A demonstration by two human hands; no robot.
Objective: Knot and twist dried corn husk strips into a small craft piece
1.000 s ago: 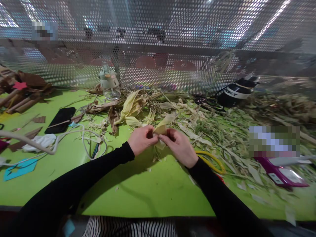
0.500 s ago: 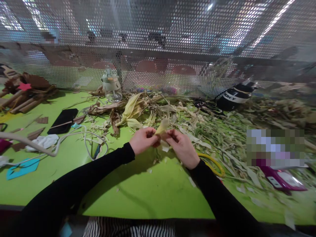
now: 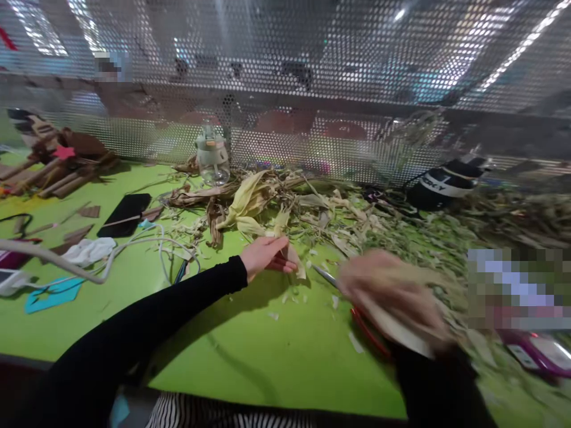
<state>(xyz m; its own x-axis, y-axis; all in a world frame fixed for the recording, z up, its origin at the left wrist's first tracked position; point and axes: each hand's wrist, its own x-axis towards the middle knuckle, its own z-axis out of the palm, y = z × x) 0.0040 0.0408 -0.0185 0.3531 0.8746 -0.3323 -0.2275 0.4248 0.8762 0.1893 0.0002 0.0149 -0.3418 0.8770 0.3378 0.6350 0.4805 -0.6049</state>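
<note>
Beyond the left hand [image 3: 266,257] lies a husk bundle [image 3: 244,199], with a clear bottle [image 3: 213,163] behind it and mesh [image 3: 285,53] further back. Dry scraps [image 3: 379,223] spread from there to beyond the right hand [image 3: 392,291], crowding that side of the table [image 3: 250,351]; a black container [image 3: 446,184] stands among them. Well to the left hand's left are a phone [image 3: 125,215], tissue [image 3: 89,251], blue card [image 3: 53,295] and a looping cable [image 3: 104,270]. A purple device [image 3: 542,356] lies to the right of the right hand.

The left hand pinches a husk piece [image 3: 296,260], which hangs at its fingertips, above the table. The right hand is blurred over scissors [image 3: 326,276], whose blade points toward the left hand and whose red loop shows just under the palm; whether it grips them I cannot tell.

Half a second ago both hands pinched the husk piece together and it pointed upward. Now the right hand is well apart from it, and the piece slants down.
</note>
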